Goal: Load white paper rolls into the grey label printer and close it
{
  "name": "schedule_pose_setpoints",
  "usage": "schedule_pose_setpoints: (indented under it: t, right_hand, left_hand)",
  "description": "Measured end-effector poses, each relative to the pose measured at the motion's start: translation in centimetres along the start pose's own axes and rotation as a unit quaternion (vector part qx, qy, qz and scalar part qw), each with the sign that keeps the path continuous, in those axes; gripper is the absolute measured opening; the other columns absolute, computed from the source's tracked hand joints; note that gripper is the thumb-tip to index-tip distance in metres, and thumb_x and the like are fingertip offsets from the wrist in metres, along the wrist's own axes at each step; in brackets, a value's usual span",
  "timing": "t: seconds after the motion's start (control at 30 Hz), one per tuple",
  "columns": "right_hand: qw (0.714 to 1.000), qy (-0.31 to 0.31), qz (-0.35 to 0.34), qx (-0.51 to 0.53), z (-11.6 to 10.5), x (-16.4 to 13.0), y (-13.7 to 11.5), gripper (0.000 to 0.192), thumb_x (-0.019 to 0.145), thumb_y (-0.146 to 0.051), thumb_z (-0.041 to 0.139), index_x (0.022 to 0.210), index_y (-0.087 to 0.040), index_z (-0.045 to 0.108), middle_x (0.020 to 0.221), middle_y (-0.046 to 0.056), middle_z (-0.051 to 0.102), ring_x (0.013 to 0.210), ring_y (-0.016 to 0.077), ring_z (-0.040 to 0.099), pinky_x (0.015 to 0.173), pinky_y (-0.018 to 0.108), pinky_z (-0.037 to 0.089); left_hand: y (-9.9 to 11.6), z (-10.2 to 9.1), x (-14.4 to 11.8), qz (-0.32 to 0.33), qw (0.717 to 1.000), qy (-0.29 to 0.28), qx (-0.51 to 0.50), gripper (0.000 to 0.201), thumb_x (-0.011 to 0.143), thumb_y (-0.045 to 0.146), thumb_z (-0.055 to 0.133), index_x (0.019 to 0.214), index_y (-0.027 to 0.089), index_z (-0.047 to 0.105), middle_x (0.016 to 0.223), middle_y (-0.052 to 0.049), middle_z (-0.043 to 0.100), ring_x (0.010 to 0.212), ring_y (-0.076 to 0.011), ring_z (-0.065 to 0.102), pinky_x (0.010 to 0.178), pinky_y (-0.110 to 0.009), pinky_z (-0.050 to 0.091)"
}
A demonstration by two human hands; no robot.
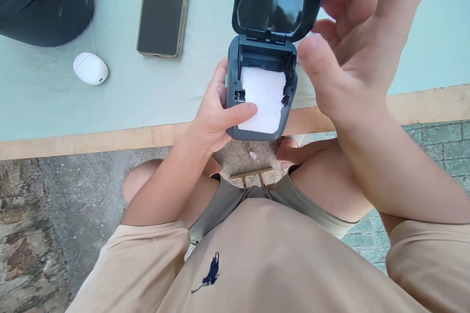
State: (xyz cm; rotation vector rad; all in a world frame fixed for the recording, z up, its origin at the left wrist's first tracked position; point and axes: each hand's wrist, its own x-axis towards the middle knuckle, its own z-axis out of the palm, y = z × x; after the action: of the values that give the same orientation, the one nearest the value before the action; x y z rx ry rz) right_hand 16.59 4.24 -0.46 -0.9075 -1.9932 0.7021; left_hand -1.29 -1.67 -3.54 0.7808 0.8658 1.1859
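A dark grey handheld label printer (232, 124) is held over the table's front edge, its hinged lid (253, 24) swung up. The lid has a small clear window. Inside the compartment sits a white paper roll (262, 93) with a ragged right edge. My left hand (220, 117) is wrapped round the printer's left side, thumb pressed on the paper. My right hand (356, 54) is beside the lid and the right side of the body, thumb apart from the bent fingers. Some of its fingertips are hidden behind the lid, so contact there is unclear.
On the pale-covered table (121, 102) lie a dark phone (163, 7), a white oval gadget (90, 68) and a black zipped case (44, 5) at the far left. A wooden edge (91, 142) runs along the front. Below are my legs and a small scrap (253, 155) on the ground.
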Motion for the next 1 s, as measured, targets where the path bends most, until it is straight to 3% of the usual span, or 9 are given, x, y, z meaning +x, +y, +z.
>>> schedule_pose_setpoints:
  t: [0.13,0.2,0.37,0.5,0.63,0.7,0.77,0.87,1.0]
  right_hand:
    - [0.989,0.064,-0.116,-0.061,0.1,0.4,0.1,0.030,0.092,-0.036,0.055,0.119,-0.025,0.062,0.104,0.005,0.060,0.105,0.0181,0.058,0.091,0.033,0.052]
    - [0.982,0.046,-0.146,-0.112,0.0,0.4,0.1,0.027,0.089,-0.038,0.057,0.109,-0.021,0.067,0.099,0.007,0.059,0.105,0.0199,0.056,0.095,0.036,0.053]
    - [0.980,-0.029,-0.176,-0.090,-0.1,0.0,0.2,0.019,0.085,-0.034,0.063,0.099,-0.022,0.065,0.102,0.008,0.054,0.102,0.0193,0.058,0.093,0.039,0.056]
    - [0.982,-0.053,-0.162,-0.080,0.0,-0.3,-0.2,0.013,0.088,-0.032,0.059,0.099,-0.025,0.063,0.108,0.007,0.052,0.109,0.0188,0.057,0.097,0.040,0.055]
    - [0.994,-0.095,-0.056,-0.007,0.2,-0.7,-1.3,0.042,0.086,-0.040,0.062,0.125,-0.028,0.053,0.132,0.008,0.049,0.129,0.0236,0.047,0.088,0.035,0.057]
    - [0.990,-0.132,0.002,0.045,0.3,-0.8,-1.6,0.056,0.085,-0.038,0.063,0.136,-0.029,0.042,0.143,0.006,0.043,0.129,0.0231,0.048,0.078,0.029,0.057]
    - [0.982,-0.159,0.034,0.093,0.4,-0.7,-1.7,0.057,0.086,-0.033,0.062,0.138,-0.027,0.039,0.145,0.007,0.041,0.121,0.0201,0.053,0.071,0.025,0.055]
    - [0.974,-0.179,0.035,0.137,0.5,-0.6,-1.4,0.052,0.086,-0.029,0.062,0.133,-0.024,0.040,0.140,0.008,0.045,0.117,0.0179,0.055,0.066,0.023,0.054]
    - [0.985,-0.148,0.014,0.090,0.6,-0.6,-1.1,0.050,0.086,-0.029,0.062,0.132,-0.023,0.043,0.141,0.008,0.047,0.127,0.0196,0.051,0.077,0.026,0.057]
  left_hand:
    - [0.0,0.1,0.0,0.013,1.000,0.005,0.006,0.057,0.068,0.028,0.076,0.119,0.027,0.051,0.116,-0.004,0.069,0.107,-0.0271,0.069,0.077,-0.033,0.061]
    - [0.1,0.1,0.0,0.010,1.000,0.006,0.002,0.058,0.067,0.026,0.076,0.119,0.027,0.050,0.114,-0.004,0.070,0.111,-0.0284,0.069,0.076,-0.033,0.061]
    - [0.1,-0.3,-0.1,-0.009,1.000,0.011,-0.008,0.071,0.066,0.030,0.081,0.127,0.028,0.045,0.114,-0.005,0.070,0.123,-0.0333,0.064,0.087,-0.039,0.062]
    - [0.1,-0.3,-0.1,0.011,0.999,-0.011,-0.052,0.056,0.072,0.042,0.074,0.121,0.029,0.051,0.113,-0.005,0.070,0.137,-0.0331,0.051,0.103,-0.044,0.056]
    - [0.3,0.0,-0.2,0.016,0.999,-0.013,-0.032,0.056,0.074,0.060,0.068,0.119,0.029,0.058,0.117,-0.006,0.069,0.144,-0.0359,0.042,0.110,-0.048,0.050]
    - [0.4,0.1,-0.2,-0.003,1.000,-0.005,-0.008,0.060,0.071,0.061,0.070,0.121,0.029,0.059,0.119,-0.006,0.070,0.145,-0.0373,0.040,0.109,-0.049,0.050]
    - [0.5,0.0,-0.3,-0.016,1.000,0.006,0.000,0.058,0.071,0.058,0.071,0.121,0.030,0.059,0.118,-0.004,0.070,0.145,-0.0371,0.041,0.107,-0.049,0.052]
    - [0.4,0.0,-0.2,-0.009,1.000,0.010,-0.007,0.054,0.073,0.052,0.070,0.122,0.031,0.060,0.116,-0.003,0.071,0.144,-0.0364,0.042,0.106,-0.049,0.053]
    - [0.3,0.0,-0.2,0.009,0.999,0.005,-0.031,0.050,0.076,0.050,0.070,0.121,0.030,0.061,0.117,-0.003,0.071,0.145,-0.0350,0.041,0.111,-0.047,0.050]
